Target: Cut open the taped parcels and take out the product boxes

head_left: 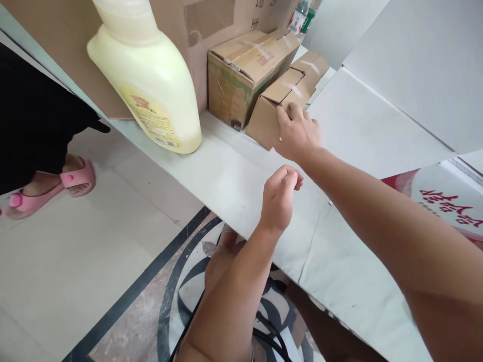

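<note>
My right hand (pixel 296 133) reaches out over the white surface (pixel 234 176) and grips the near top edge of a small open cardboard box (pixel 281 93), fingers curled on its flap. My left hand (pixel 279 198) hovers nearer to me above the white surface, its fingers curled into a loose fist, and nothing shows in it. Just behind the small box stands a larger taped cardboard box (pixel 241 75).
A big pale-yellow plastic bottle (pixel 151 75) stands at the left on the white surface, against a brown cardboard sheet (pixel 68 40). Another person's foot in a pink sandal (pixel 53 188) is on the tiled floor at left. Printed white cardboard (pixel 445 198) lies at right.
</note>
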Action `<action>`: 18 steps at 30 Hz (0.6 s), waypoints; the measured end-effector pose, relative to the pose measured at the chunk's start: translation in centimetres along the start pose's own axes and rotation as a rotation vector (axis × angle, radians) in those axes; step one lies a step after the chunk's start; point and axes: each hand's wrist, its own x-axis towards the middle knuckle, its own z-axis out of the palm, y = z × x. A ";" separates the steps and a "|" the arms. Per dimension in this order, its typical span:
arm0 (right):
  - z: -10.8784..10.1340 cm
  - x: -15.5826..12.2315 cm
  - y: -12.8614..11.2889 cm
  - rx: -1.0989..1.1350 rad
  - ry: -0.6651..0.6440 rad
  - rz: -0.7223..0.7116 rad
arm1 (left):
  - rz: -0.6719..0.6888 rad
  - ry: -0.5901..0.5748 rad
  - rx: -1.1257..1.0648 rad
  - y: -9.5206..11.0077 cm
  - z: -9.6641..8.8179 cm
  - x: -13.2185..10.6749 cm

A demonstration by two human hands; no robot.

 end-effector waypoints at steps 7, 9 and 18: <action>-2.3 -1.7 -1.1 -0.068 -0.076 0.086 | 0.026 0.011 0.042 -0.4 0.4 -0.1; -3.7 -4.0 -1.2 -0.065 -0.079 0.077 | 0.059 0.032 0.069 -0.4 0.4 -0.1; -9.8 -29.3 1.4 -0.135 0.147 0.213 | 0.279 0.310 0.240 -0.4 0.7 -0.6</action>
